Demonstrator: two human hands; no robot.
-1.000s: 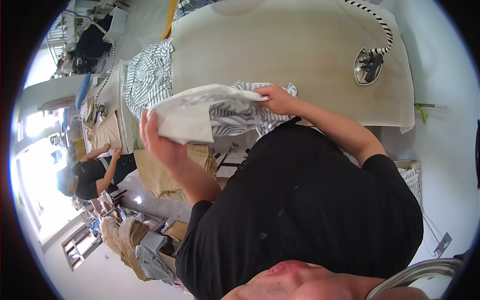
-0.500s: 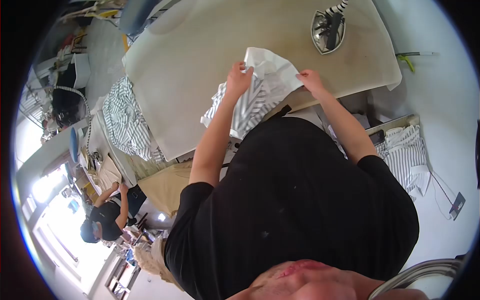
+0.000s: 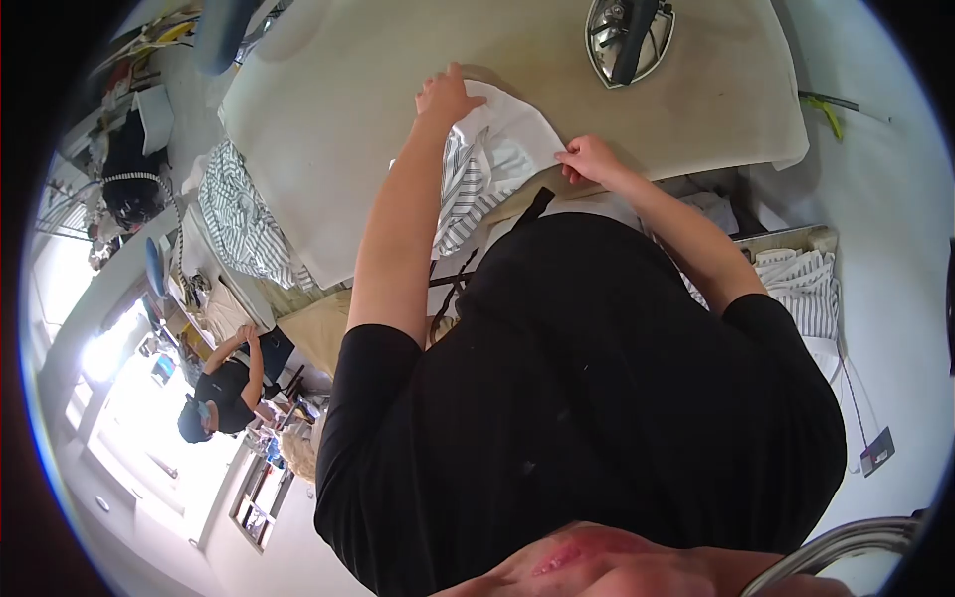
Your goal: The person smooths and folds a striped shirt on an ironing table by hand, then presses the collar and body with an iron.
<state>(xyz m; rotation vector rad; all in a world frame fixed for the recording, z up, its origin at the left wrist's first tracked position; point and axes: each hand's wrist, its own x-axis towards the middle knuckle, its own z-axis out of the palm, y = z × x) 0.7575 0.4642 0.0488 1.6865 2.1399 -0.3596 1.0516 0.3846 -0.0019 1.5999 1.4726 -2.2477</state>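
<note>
A grey-and-white striped garment point(image 3: 468, 189) with a plain white section point(image 3: 512, 124) lies near the front edge of the padded ironing table point(image 3: 338, 109). At the far left corner of the white section rests my left hand point(image 3: 446, 98), its fingers stretched out and the thumb over the cloth. My right hand point(image 3: 589, 161) pinches the near right corner of the white section between thumb and fingers. Part of the striped cloth is hidden behind my left forearm. Beyond my right hand stands a metal iron point(image 3: 630, 40) with a dark handle, apart from the cloth.
Striped cloth point(image 3: 244, 219) hangs over the table's left edge. More striped garments point(image 3: 799, 289) are stacked low on the right. At the far left, another person point(image 3: 229, 383) works at a second table. A green-handled tool point(image 3: 826, 114) lies by the right wall.
My left hand has moved away from me and slightly left, opening its fingers. The white section now lies flatter. My right hand still pinches its corner, and the view has shifted slightly.
</note>
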